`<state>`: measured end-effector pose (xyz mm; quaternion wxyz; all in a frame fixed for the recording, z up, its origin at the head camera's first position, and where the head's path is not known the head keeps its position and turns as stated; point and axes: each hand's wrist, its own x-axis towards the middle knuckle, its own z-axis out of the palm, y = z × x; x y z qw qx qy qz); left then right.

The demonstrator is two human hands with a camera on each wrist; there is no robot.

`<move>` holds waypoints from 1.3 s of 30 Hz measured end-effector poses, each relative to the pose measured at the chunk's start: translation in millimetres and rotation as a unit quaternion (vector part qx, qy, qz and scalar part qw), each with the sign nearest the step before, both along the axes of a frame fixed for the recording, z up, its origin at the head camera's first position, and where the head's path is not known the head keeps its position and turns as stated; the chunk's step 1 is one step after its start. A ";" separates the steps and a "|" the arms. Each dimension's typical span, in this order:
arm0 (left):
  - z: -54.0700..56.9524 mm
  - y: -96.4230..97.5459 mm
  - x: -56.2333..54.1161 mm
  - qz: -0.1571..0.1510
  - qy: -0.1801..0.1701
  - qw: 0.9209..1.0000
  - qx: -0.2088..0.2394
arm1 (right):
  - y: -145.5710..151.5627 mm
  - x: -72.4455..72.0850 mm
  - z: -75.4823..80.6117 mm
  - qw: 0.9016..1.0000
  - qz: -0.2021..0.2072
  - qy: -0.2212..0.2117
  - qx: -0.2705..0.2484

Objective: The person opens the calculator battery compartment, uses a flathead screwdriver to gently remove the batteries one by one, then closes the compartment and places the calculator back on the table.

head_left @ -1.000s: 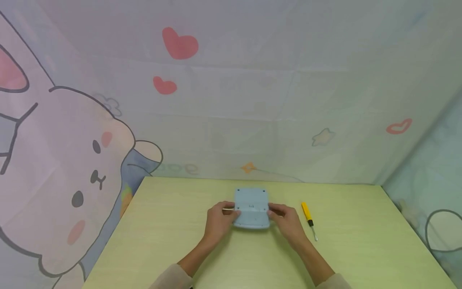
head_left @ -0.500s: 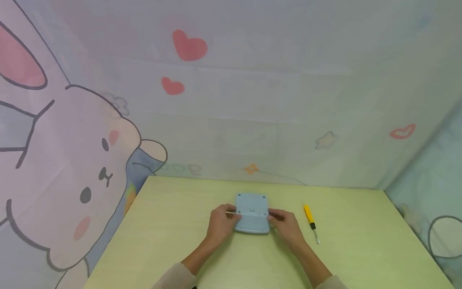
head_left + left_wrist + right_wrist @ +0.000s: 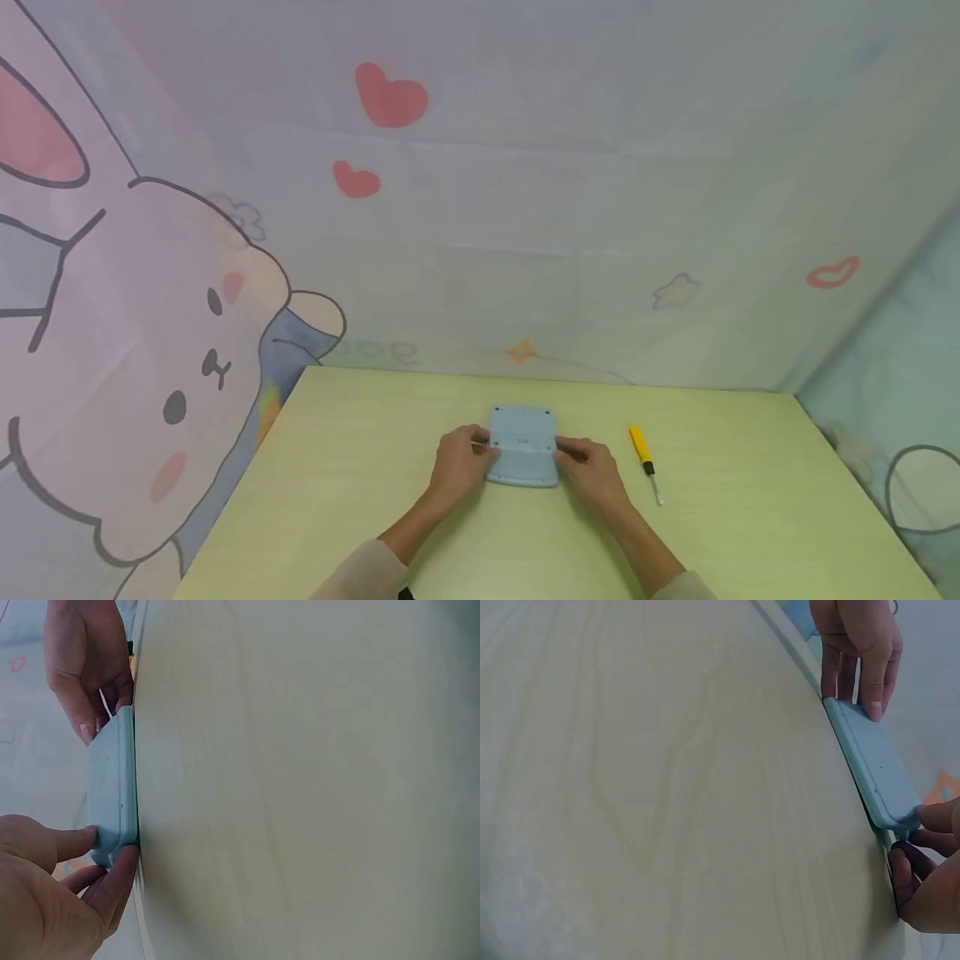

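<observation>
Twelve o'clock is taken as the far table edge. A flat, pale-blue, roughly square plastic device (image 3: 522,462) is placed at centre, on or barely above the pale yellow-green wood-grain table (image 3: 360,467); full contact cannot be confirmed. Its nine o'clock edge is pinched by the left hand (image 3: 459,462), its three o'clock edge by the right hand (image 3: 597,475); both are nearly closed, thumbs laid on top, fingers set at the sides. The two-sided hold is presumably used so the device is steadied and squared to the person, dark-dotted face up, likely the underside.

At three o'clock, past the right hand, a slim screwdriver with yellow-and-black handle and metal shaft (image 3: 641,450) is laid untouched, tip between five and six o'clock; probably parked for easy right-hand reach.

No brand or label can be read on the device or screwdriver; a tiny mark (image 3: 522,441) mid-device is too small. Faint green letters (image 3: 378,352) are printed at ten o'clock on the pale cloth backdrop (image 3: 525,208); mirrored "good" is possible, reading uncertain.
</observation>
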<state>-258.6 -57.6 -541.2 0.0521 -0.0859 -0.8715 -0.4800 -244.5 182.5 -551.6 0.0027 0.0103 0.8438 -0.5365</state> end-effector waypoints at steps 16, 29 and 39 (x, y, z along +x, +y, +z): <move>-4.4 1.3 -2.1 -0.005 0.005 1.000 -0.017 | 1.5 -1.7 -0.8 0.999 0.001 0.002 0.047; -0.9 2.1 -4.8 -0.002 0.004 0.998 -0.056 | -1.1 1.0 4.5 0.997 0.008 0.025 0.067; 2.6 2.7 -7.3 -0.009 -0.014 0.999 -0.051 | -0.1 -2.4 3.7 0.997 0.011 0.030 0.071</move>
